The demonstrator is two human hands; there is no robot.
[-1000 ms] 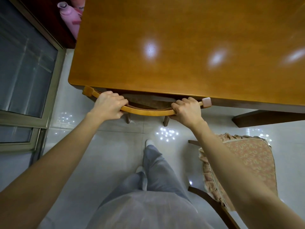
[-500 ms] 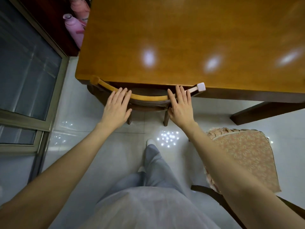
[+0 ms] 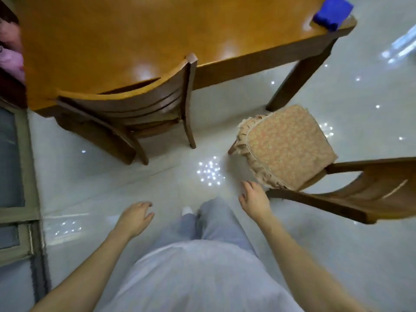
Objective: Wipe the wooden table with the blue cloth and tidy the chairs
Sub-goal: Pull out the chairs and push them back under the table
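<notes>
Glossy pale tile floor (image 3: 337, 244), seen from above, dotted with light reflections. Wooden table (image 3: 157, 30) across the top, blue cloth (image 3: 331, 13) lying on its far right corner. One wooden chair (image 3: 144, 102) tucked in at the near edge, backrest close against the tabletop. Second chair (image 3: 371, 190) with a frilled cushion (image 3: 286, 147) standing apart to the right, turned at an angle. Left hand (image 3: 135, 217) empty, fingers loose, over the floor. Right hand (image 3: 254, 199) empty and relaxed, just beside the cushioned seat's corner; contact unclear.
</notes>
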